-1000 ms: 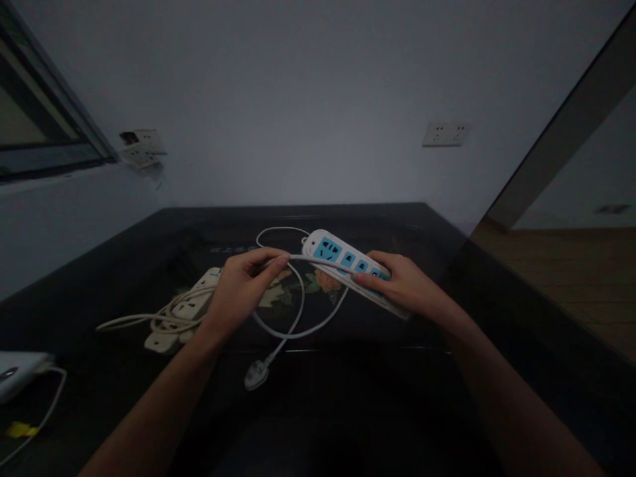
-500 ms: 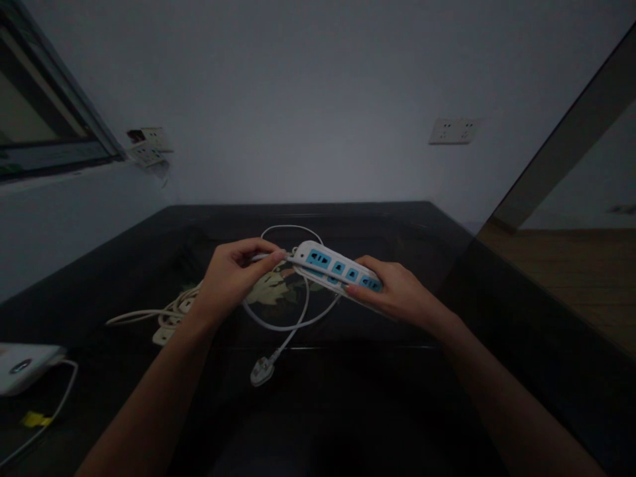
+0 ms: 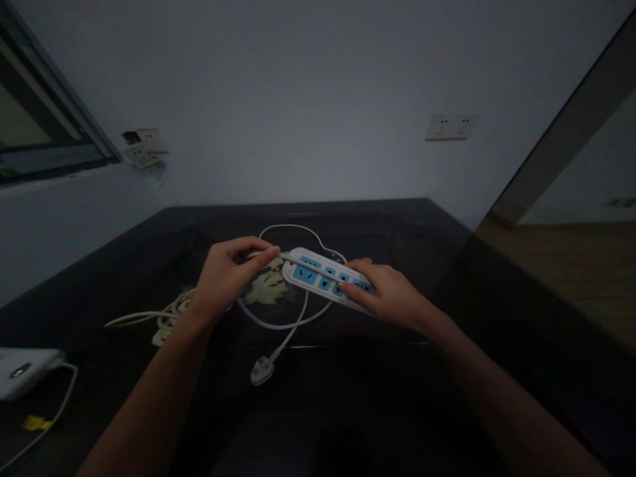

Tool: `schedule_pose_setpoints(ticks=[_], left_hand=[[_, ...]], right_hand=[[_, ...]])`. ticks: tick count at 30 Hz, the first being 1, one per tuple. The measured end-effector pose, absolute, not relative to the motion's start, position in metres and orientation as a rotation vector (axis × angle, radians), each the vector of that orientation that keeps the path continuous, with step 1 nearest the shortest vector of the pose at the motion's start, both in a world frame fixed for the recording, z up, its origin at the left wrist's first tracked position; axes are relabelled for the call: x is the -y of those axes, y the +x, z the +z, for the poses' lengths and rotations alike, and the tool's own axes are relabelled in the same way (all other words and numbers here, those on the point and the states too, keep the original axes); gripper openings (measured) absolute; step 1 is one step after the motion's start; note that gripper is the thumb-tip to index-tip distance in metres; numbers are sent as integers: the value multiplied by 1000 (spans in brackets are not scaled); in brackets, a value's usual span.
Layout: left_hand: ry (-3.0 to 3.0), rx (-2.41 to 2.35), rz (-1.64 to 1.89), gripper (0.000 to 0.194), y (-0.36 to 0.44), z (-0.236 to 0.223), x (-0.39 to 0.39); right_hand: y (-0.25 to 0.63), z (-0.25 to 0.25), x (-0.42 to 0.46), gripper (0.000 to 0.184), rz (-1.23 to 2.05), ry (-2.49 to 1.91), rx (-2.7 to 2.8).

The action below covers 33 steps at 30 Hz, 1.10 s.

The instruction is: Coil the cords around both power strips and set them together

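Observation:
A white power strip (image 3: 292, 273) with blue socket faces is held tilted above the dark table, its right end in the grip of my right hand (image 3: 385, 288). My left hand (image 3: 231, 268) pinches the strip's white cord (image 3: 285, 256) between thumb and fingers, left of the strip. A stretch of that cord runs along the strip's face to my right fingers. The rest of the cord loops below and behind, ending in a white plug (image 3: 262, 370) on the table. My right palm hides the strip's far end.
Left of my forearm lies another coiled cream cord (image 3: 144, 317) with a white socket piece partly hidden. A white device (image 3: 27, 371) with a cable and a yellow tag (image 3: 37, 423) sits at the left edge. Wall sockets (image 3: 451, 126) are on the wall behind the table (image 3: 368, 404).
The power strip has rolled so its socket face turns more towards me, and it sits slightly lower and to the left. The cord now lies across its face under my right fingers.

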State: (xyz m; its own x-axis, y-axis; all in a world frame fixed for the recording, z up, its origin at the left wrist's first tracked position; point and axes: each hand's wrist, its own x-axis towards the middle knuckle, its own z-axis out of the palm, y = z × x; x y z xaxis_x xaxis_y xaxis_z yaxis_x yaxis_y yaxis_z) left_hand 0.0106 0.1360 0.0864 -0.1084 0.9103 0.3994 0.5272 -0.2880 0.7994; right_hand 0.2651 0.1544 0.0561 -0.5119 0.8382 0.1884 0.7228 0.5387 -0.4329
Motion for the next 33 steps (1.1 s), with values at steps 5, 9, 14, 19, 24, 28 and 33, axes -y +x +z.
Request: schedule_pose_setpoints(ticks=[5,9,14,19,24,28,33], left_hand=[[1800,-1581,1350,16,13,87,-135],[1810,-1611,1369,13,14,87,-134],[1827,-1591,1364,15,14,87,-134],[1846,-1622,1382,13,13,85,-136],[1885,-1626,1381,16,12,86,-136],[1890,-1642,1384,18,12,87,-135],[1904,-1656,1392,17,13,87,-135]], right_hand=[[267,57,-155,49,426,-1335,2387],[267,60,-154,47,422,-1341,2393],[265,60,-153,46,413,-1368,2362],[264,57,-153,49,400,-1397,2322],[264,57,-153,52,442,-1381,2346],[263,58,-151,51,395,-1403,2331],[261,58,-151,48,344,-1418,2318]])
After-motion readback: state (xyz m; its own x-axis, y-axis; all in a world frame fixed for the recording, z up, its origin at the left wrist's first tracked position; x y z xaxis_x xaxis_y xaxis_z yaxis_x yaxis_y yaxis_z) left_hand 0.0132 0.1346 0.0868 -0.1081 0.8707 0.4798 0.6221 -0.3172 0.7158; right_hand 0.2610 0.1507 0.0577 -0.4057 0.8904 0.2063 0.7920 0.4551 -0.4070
